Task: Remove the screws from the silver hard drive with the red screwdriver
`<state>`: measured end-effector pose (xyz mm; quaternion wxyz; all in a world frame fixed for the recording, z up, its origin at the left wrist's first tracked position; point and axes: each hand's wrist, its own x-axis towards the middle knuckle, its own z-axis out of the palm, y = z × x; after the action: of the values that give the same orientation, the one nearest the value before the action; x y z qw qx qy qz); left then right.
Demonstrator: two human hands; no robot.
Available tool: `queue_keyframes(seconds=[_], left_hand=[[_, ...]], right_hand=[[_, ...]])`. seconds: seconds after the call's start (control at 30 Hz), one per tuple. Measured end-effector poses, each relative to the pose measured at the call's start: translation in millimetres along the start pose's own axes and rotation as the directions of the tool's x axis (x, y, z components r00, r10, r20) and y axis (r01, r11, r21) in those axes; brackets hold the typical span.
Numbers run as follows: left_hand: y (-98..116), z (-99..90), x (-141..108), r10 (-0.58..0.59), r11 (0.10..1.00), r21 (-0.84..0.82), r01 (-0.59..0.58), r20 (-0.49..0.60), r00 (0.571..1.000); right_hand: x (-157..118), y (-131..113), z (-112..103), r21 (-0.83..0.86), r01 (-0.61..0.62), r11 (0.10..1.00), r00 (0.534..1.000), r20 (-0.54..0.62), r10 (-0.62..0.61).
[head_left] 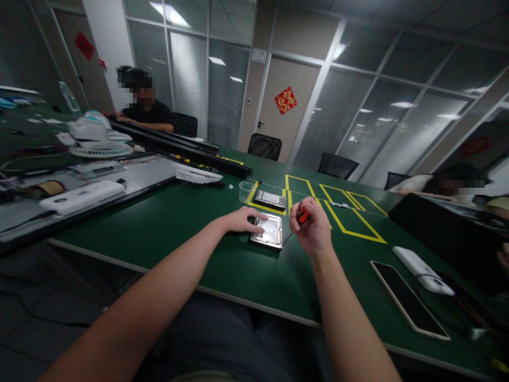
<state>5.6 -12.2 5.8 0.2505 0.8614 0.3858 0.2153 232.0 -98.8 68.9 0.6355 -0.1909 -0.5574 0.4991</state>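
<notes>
A silver hard drive (272, 232) lies flat on the green table in front of me. My left hand (243, 219) grips it from the left side, with fingers reaching over its top face. In my right hand (312, 225) is a screwdriver (304, 214) with a red and black handle, fingers wrapped round it. Its thin shaft slants down to the drive's near right corner; whether the tip sits in a screw is too small to tell. Just behind lies a second hard drive (270, 199), inside a yellow taped outline. A clear plastic cup (245, 192) stands at its left.
Yellow tape rectangles (363, 240) mark the table to the right. A phone (409, 300) and a white power bank (421, 269) lie at the right, near a black box-like object (441, 239). Panels, a white fan (99, 143) and a power strip (82, 196) crowd the left. Two people sit farther off.
</notes>
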Motion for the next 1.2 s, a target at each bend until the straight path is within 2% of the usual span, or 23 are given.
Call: queue_keyframes(seconds=[0.2,0.33,0.57,0.9,1.1,1.2], left_hand=[[-0.2,-0.7,-0.7,0.012,1.0,0.003,-0.012,0.005,1.0],[0.4,-1.4,-0.9,-0.003,1.0,0.011,0.003,0.013,1.0],[-1.7,-0.2,0.2,0.013,1.0,0.027,-0.013,0.009,1.0],[-1.1,-0.9,-0.3,0.006,1.0,0.022,-0.006,0.021,1.0],[0.1,-1.3,-0.7,-0.028,0.999,0.018,0.028,0.025,0.999],[-0.6,-1.0,-0.5,-0.008,1.0,0.015,0.007,0.022,1.0]], right_hand=[[-1.8,-2.7,-0.3,-0.023,-0.015,1.0,1.0,0.026,0.016],[-1.6,-2.5,-0.7,0.023,-0.015,1.0,1.0,0.025,0.014],[-0.8,-1.7,0.0,0.009,0.02,1.0,0.999,0.029,-0.02],[0.6,-5.1,-1.7,0.064,-0.055,0.996,0.996,0.08,0.05],[-1.3,-2.2,0.5,0.016,0.002,1.0,1.0,0.017,-0.002],[-1.4,-1.3,1.0,0.013,0.008,1.0,1.0,0.024,-0.008]])
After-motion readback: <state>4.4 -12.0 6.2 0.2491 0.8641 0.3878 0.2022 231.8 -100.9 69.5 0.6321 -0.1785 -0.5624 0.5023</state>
